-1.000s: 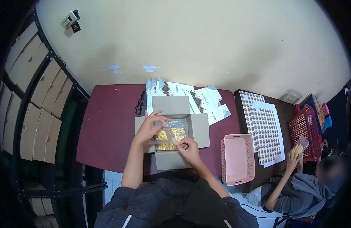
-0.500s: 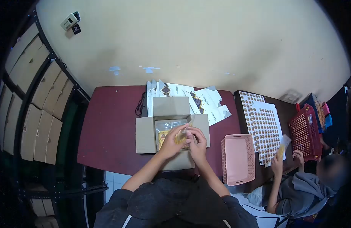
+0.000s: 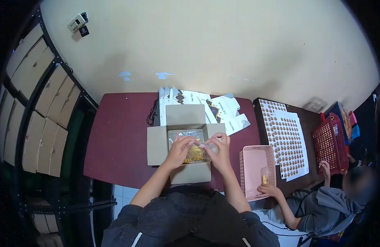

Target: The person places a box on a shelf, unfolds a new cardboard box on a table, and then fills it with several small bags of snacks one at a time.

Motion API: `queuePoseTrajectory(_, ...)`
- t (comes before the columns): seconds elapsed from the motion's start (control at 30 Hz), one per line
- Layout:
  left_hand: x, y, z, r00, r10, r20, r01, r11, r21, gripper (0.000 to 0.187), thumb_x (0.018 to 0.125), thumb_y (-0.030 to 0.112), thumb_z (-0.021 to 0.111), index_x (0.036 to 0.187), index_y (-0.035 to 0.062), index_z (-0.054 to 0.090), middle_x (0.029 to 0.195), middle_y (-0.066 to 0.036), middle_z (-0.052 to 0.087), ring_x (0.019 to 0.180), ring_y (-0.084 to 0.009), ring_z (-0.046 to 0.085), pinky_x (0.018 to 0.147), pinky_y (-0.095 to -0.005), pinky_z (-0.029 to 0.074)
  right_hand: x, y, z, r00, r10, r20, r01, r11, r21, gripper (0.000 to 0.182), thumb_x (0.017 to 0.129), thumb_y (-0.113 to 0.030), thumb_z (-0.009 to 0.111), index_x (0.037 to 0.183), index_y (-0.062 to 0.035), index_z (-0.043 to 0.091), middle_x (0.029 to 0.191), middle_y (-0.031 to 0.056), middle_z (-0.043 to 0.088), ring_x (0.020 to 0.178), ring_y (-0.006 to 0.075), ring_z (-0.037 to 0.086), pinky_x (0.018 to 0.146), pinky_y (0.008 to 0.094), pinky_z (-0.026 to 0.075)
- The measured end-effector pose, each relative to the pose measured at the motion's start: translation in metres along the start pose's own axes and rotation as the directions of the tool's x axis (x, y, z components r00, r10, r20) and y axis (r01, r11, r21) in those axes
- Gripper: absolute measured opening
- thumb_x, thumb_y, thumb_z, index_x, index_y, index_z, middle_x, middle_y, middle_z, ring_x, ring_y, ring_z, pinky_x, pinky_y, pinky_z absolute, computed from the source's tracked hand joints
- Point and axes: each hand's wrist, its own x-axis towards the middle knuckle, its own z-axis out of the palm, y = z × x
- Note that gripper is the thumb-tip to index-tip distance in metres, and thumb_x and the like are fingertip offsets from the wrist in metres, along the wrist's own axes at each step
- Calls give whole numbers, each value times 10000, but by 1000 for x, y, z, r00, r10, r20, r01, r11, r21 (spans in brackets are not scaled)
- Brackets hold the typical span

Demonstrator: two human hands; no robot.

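Observation:
An open cardboard box [image 3: 157, 146] stands at the front middle of the dark red table, its flaps folded out. Clear plastic and yellow packets show inside it. Above the box my left hand [image 3: 179, 151] and my right hand [image 3: 219, 153] pinch the top edge of a clear pouch [image 3: 195, 153] with yellow contents. Fingers of both hands are closed on the pouch's upper edge, one hand at each side. The pouch hangs upright over the box opening and hides part of the inside.
White printed cartons [image 3: 223, 111] lie behind the box. At right are a pink basket [image 3: 257, 164], sticker sheets [image 3: 290, 144] and a red basket [image 3: 330, 140]. A co-worker's hand [image 3: 270, 190] holds a yellow packet in the pink basket. Shelves with boxes [image 3: 46, 140] stand left.
My hands have moved slightly apart, and the pouch now hangs flat between them. The co-worker's hand has moved left with its packet into the pink basket.

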Motion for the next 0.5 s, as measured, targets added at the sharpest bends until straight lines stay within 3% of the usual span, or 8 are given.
queuePoseTrajectory(0.1,1,-12,-10,1000,7,3,-7,1000,-7,280,930,252,394,976,60,593,1007,-85,579,1052,-254,508,1062,-496,39,1,-4,-3,997,9,71,-19,991,129,133,703,-121,706,765,-38,623,900,90,513,914,246,466,836,341,367)
queuePoseTrajectory(0.17,0,-16,-14,1000,30,8,-30,999,21,279,932,245,390,976,53,588,1024,-82,569,1079,-250,490,1062,-499,37,-1,7,-1,971,60,232,-161,880,448,111,755,-103,670,811,-10,645,844,77,579,840,185,530,778,302,412)
queuePoseTrajectory(0.23,1,-18,-18,999,51,-5,-51,998,39,276,934,243,387,981,54,583,1030,-80,565,1085,-252,486,1059,-507,3,-3,11,-4,925,133,356,-295,843,450,133,783,-106,647,861,2,647,828,67,604,807,154,544,749,283,427)
queuePoseTrajectory(0.27,2,-18,-20,999,53,6,-53,990,132,270,938,226,386,1001,36,567,1045,-82,567,1092,-230,484,1060,-472,131,-2,12,-6,855,205,476,-430,793,431,160,811,-109,625,911,14,649,812,57,630,774,122,559,720,265,442)
queuePoseTrajectory(0.3,4,-18,-21,999,54,4,-54,990,131,270,938,226,386,1001,36,567,1045,-82,567,1092,-230,484,1060,-472,131,-1,13,-7,855,203,476,-428,795,430,160,811,-109,625,911,14,649,812,57,630,774,122,559,720,265,442)
queuePoseTrajectory(0.37,6,-14,-24,987,-143,67,157,941,-300,264,946,196,366,1075,27,522,1110,-96,557,1130,-190,458,1008,-390,294,-1,18,-5,858,254,446,-462,760,457,202,837,-121,599,974,22,639,824,44,643,759,91,558,678,240,453)
queuePoseTrajectory(0.4,9,-11,-34,990,-72,119,107,939,-327,322,941,175,376,1231,37,409,1227,-129,490,1180,-192,415,936,-318,381,0,31,0,865,312,394,-480,744,465,167,842,-106,584,938,12,654,835,56,640,747,89,565,654,231,461)
queuePoseTrajectory(0.5,3,-15,-35,981,-62,184,131,911,-391,565,899,274,489,1357,65,234,1319,-163,381,1237,-248,355,1012,-362,301,1,44,3,838,430,335,-538,553,636,319,859,-72,512,1173,-16,506,799,65,604,703,115,579,637,231,488)
